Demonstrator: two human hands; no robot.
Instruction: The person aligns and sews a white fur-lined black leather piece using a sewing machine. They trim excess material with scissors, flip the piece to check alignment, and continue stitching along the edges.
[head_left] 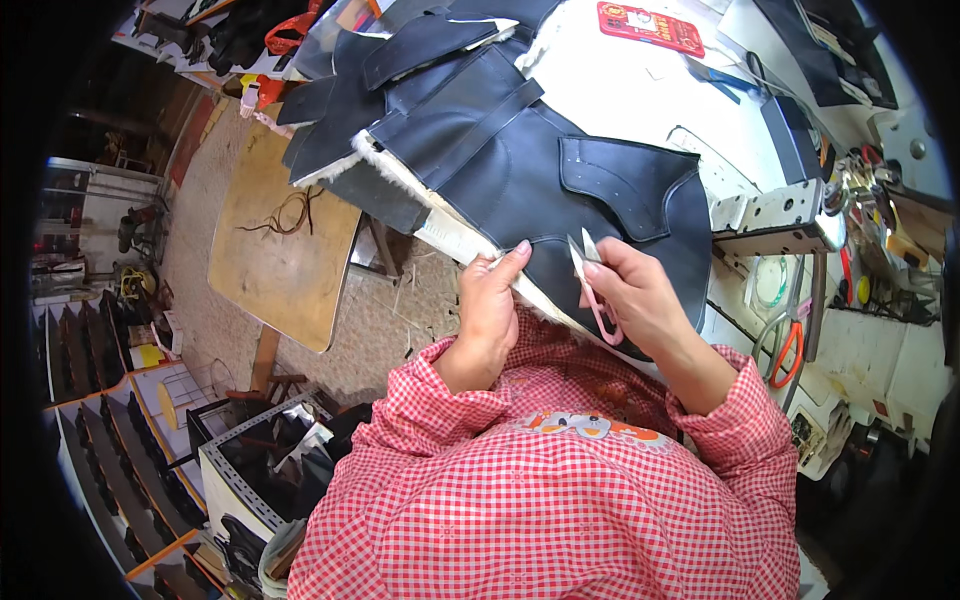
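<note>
A black leather garment [500, 165] with white fleece lining lies spread over the white table in front of me. A stitched curved pocket piece [635, 185] shows on its right part. My left hand [488, 310] is closed on the garment's near edge, thumb on top, where the pale lining shows. Just to the right, my right hand [645, 290] grips a pair of small scissors [604, 318] with pink handles. Their blades point away from me, slightly apart, above the leather. The fingers in the handle loops are partly hidden.
A sewing machine [775, 222] stands at the right, with orange-handled scissors [788, 352] hanging below it. A red flat case [650, 28] lies on the table [600, 85] at the far side. To the left is a low wooden table [285, 255] with a dark cord on it.
</note>
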